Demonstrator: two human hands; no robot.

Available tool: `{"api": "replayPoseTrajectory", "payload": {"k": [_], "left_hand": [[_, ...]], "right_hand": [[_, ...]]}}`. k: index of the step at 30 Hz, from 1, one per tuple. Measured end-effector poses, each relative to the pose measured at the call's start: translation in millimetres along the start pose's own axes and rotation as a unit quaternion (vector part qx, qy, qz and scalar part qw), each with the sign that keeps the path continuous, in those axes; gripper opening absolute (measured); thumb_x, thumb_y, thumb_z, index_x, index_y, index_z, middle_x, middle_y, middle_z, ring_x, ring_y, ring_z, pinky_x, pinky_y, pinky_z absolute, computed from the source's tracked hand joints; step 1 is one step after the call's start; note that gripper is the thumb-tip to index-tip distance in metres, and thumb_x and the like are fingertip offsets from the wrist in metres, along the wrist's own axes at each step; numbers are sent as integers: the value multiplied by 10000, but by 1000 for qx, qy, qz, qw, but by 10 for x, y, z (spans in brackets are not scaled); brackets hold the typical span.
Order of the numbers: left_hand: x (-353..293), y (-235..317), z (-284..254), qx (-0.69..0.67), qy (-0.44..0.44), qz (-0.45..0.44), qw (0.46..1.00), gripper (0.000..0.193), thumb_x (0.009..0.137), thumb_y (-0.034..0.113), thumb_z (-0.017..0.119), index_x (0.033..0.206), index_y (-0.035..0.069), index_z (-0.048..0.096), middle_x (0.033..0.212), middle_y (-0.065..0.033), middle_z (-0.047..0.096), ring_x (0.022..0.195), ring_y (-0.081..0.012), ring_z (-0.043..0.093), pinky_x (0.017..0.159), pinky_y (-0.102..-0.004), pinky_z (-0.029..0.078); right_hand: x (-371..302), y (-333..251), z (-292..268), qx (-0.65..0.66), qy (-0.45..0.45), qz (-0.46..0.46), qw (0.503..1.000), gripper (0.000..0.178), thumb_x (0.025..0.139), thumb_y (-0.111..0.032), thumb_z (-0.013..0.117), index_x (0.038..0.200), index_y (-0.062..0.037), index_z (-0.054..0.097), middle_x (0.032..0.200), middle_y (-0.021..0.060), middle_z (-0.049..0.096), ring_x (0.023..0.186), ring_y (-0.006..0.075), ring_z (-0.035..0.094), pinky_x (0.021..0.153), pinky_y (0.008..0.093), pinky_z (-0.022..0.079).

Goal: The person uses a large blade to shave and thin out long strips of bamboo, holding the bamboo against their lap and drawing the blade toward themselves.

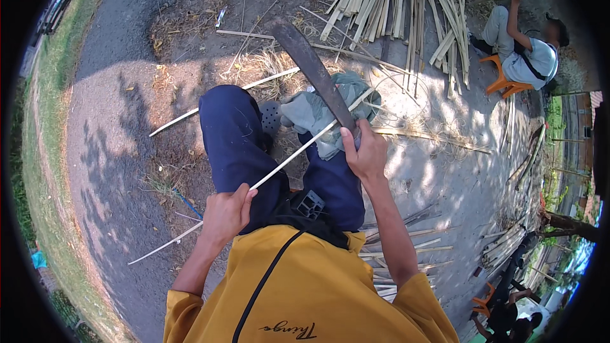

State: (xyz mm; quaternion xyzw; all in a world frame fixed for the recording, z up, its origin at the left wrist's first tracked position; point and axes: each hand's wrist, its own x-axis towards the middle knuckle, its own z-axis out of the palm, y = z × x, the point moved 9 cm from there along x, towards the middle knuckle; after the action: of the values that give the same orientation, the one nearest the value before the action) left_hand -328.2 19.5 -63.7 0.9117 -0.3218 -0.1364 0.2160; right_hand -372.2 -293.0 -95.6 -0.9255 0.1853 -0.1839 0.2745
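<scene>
The strip (292, 157), closed in the left hand (227, 214), slants forward-right over the cloth (302, 113). Right hand (366, 152) (nearer the crossing) clasps the knife (318, 79).

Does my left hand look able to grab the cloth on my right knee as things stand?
Probably not: your left hand grips the pale strip, and the knife blade and strip cross over the cloth.

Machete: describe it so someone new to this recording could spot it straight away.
Find the dark blue trousers, partly covered by a grey-green cloth. The machete slants across that cloth from the right hand, tip toward the upper left. Unlike the pale strips nearby, it is broad and dark.
</scene>
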Motion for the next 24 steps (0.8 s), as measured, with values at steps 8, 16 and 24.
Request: {"api": "replayPoseTrajectory", "payload": {"k": [8, 16, 24], "left_hand": [[-401, -340, 82, -36, -27, -28, 999, 287, 1050, 231, 605, 829, 50, 573, 525, -190, 526, 518, -429, 593, 487, -515, 435], [-68, 41, 202, -147, -51, -24, 988, 350, 1077, 174, 543, 768, 10, 565, 605, -207, 549, 548, -424, 592, 520, -477, 418], [-500, -233, 210, -181, -108, -91, 973, 333, 1077, 189, 543, 805, 3, 593, 622, -220, 567, 578, -440, 607, 522, -480, 433]], "right_hand": [[-28, 66, -44, -25, 23, 6, 999, 469, 976, -487, 653, 1022, -21, 663, 697, 210, 685, 624, 433, 682, 584, 500, 522], [-60, -78, -30, -8, -7, -23, 1000, 437, 979, -462, 655, 1011, -27, 634, 697, 218, 680, 638, 431, 686, 569, 504, 508], [-54, 100, -74, -26, 13, 11, 1000, 472, 975, -505, 638, 1004, -35, 666, 706, 232, 687, 658, 449, 688, 595, 523, 516]]}}
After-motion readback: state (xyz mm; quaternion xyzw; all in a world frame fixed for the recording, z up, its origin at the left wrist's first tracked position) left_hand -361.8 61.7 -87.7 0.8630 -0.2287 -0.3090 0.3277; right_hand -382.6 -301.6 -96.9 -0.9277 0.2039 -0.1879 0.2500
